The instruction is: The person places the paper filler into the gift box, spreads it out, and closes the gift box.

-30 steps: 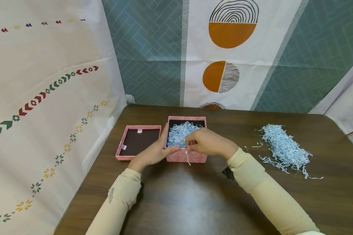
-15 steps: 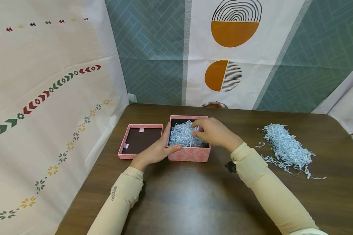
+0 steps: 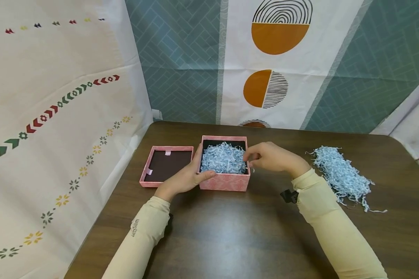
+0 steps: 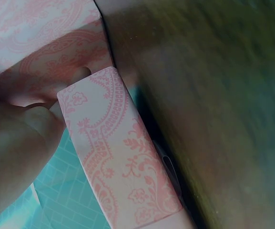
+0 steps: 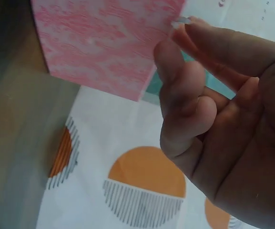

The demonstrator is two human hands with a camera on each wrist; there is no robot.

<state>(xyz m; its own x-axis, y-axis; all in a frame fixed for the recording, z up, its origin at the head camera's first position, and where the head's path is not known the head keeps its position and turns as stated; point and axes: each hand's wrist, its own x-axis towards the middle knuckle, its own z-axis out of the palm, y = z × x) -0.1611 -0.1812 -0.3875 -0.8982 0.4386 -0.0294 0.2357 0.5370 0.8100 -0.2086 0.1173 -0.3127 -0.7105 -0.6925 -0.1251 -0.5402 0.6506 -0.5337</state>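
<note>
One thin strand sits pinched in my right hand at the right rim of the box, the blue shreds lying inside it, to that hand's left, while I have my left hand spread against the opposite wall.

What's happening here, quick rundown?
A person is working at an open pink box filled with pale blue shredded paper. The left hand rests along the box's left side, thumb across the front. The right hand, by the box's right edge, pinches a small pale strand. The lid lies inside up to the left of the box, and a separate pile of shreds sits on the table at right.
</note>
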